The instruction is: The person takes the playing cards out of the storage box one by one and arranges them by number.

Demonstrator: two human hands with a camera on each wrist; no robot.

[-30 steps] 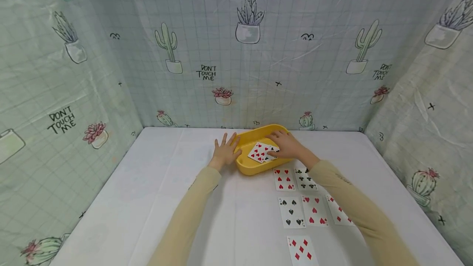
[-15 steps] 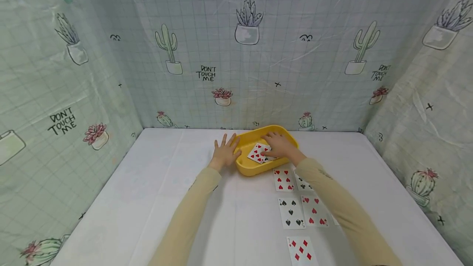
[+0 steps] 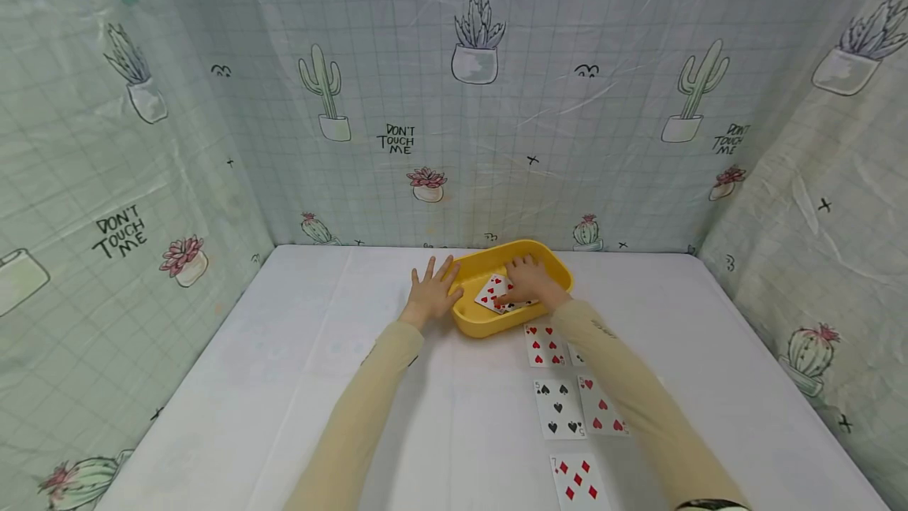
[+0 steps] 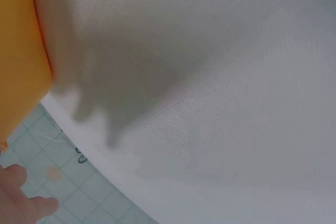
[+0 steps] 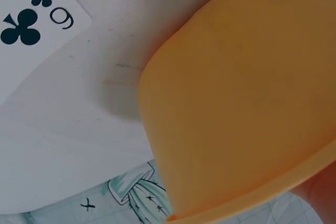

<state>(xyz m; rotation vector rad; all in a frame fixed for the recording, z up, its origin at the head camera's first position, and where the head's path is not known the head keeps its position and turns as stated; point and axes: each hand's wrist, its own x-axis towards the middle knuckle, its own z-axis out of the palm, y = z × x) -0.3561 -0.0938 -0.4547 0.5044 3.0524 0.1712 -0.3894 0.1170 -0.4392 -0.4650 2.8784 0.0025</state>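
Note:
A yellow tray (image 3: 475,328) stands at the back of the white table, holding a few overlapping playing cards. One with red hearts (image 3: 489,294) shows in it; the others lie partly under my right hand (image 3: 532,282). That hand reaches over the tray's right side, thumb and fingers spread apart above the cards. My left hand (image 3: 430,296) is at the tray's left end, fingers spread, its thumb and index finger right at the rim. In the left wrist view some fingers (image 4: 21,198) appear beside the tray's outer wall (image 4: 18,40).
In front of the tray lie a six of hearts (image 3: 545,345), a five of spades (image 3: 560,408), a five of hearts (image 3: 601,407) and a seven of diamonds (image 3: 578,483). A six of clubs (image 5: 31,35) is mostly under the right sleeve. A patterned cloth (image 3: 383,203) rises behind the table.
My right hand has moved left and deeper into the tray, covering more of the cards. The right sleeve now hides the diamonds card at the right. My left hand stays put.

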